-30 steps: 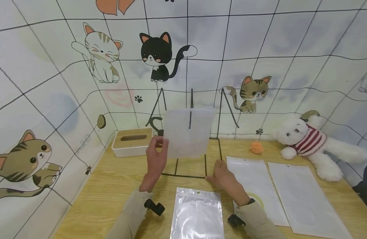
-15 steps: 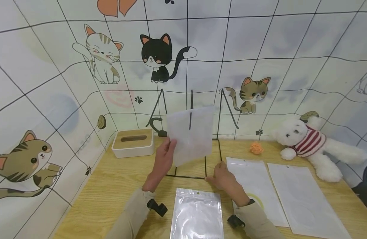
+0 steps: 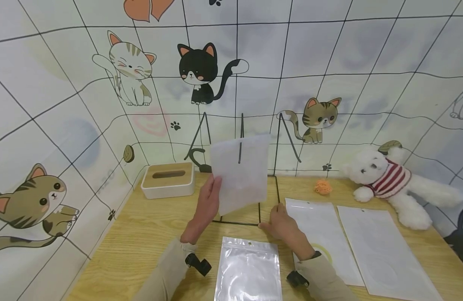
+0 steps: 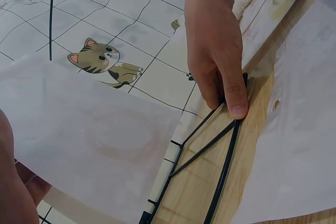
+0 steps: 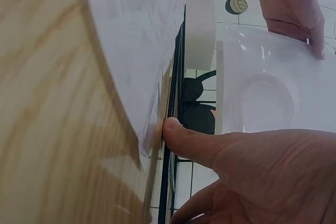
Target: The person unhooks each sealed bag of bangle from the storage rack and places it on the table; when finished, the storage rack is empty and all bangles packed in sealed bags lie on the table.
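A white translucent plastic bag hangs at the middle prong of a black wire display rack, tilted, its lower left corner down. Inside it a faint round outline shows in both wrist views. My left hand pinches the bag's left edge, thumb in front, fingers hidden behind. My right hand grips the front right corner of the rack's base, thumb on the bar, as the left wrist view also shows. A silvery zip bag lies flat on the table in front of the rack.
Two long white bags lie to the right. A white tissue box with a wooden lid stands back left. An orange yarn ball and a white plush toy are at the back right. The cat-patterned wall rises close behind.
My left hand has moved right with the bag's left edge, and the bag has gone from hanging fairly straight to tilted, its bottom lower. My right hand stays on the rack.
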A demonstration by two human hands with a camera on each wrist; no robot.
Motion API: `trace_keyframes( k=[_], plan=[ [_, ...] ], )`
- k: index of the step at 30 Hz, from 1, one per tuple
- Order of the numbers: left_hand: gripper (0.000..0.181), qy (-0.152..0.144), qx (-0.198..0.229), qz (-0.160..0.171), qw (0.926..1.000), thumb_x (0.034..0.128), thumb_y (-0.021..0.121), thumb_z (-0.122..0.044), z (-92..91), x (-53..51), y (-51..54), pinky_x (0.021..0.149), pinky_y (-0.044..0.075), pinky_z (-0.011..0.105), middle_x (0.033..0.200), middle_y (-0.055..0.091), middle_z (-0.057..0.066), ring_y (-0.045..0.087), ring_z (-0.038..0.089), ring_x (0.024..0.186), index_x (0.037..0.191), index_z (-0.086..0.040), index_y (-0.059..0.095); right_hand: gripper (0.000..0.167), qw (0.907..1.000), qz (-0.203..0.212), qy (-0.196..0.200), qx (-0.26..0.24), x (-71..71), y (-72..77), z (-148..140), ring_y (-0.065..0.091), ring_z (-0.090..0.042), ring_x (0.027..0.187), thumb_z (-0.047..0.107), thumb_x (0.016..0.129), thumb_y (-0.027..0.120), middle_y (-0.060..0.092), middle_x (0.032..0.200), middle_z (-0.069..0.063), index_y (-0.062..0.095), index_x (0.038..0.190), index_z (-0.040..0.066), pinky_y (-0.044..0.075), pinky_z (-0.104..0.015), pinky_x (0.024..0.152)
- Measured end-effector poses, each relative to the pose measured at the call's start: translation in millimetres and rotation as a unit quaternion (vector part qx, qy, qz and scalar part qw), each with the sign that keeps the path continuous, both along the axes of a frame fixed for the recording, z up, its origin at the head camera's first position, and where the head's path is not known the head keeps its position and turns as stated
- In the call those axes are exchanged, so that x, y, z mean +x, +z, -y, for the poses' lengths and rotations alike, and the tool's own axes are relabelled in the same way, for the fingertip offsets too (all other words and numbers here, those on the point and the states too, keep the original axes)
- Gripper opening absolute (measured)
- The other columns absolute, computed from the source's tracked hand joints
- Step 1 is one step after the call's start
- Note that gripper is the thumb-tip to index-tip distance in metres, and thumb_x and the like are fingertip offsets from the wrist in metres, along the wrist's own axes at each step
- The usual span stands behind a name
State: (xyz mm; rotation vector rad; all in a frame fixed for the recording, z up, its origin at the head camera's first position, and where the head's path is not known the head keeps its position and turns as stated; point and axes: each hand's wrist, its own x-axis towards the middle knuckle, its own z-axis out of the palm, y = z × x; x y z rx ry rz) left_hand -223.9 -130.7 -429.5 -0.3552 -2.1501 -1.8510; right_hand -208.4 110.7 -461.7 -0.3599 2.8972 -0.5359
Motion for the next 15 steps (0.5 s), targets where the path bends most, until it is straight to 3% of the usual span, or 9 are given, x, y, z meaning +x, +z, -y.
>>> trace_keyframes(
  k=[7, 15],
  plan=[
    [0.041, 0.039, 0.0, -0.031, 0.9987, 0.1092, 0.036, -0.037, 0.4, 4.8, -0.1, 0.103, 0.046, 0.039, 0.132, 0.061, 0.009, 0.057, 0.018, 0.118, 0.135, -0.011, 0.054, 0.091, 1.0, 0.002, -0.003, 0.002, 0.6, 0.4, 0.7, 0.062, -0.045, 0.106, 0.038, 0.094, 0.069, 0.026, 0.147, -0.048, 0.028, 0.138, -0.03, 0.052, -0.037, 0.053],
    [0.041, 0.023, 0.016, -0.043, 0.9987, 0.1099, 0.034, -0.035, 1.7, 10.3, -1.2, 0.098, 0.048, 0.031, 0.129, 0.061, 0.01, 0.057, 0.018, 0.114, 0.14, -0.012, 0.051, 0.091, 1.0, -0.01, -0.002, 0.0, 0.7, 1.3, 0.5, 0.063, -0.036, 0.086, 0.038, 0.093, 0.069, 0.033, 0.141, -0.046, 0.029, 0.138, -0.03, 0.052, -0.037, 0.053]
  ],
)
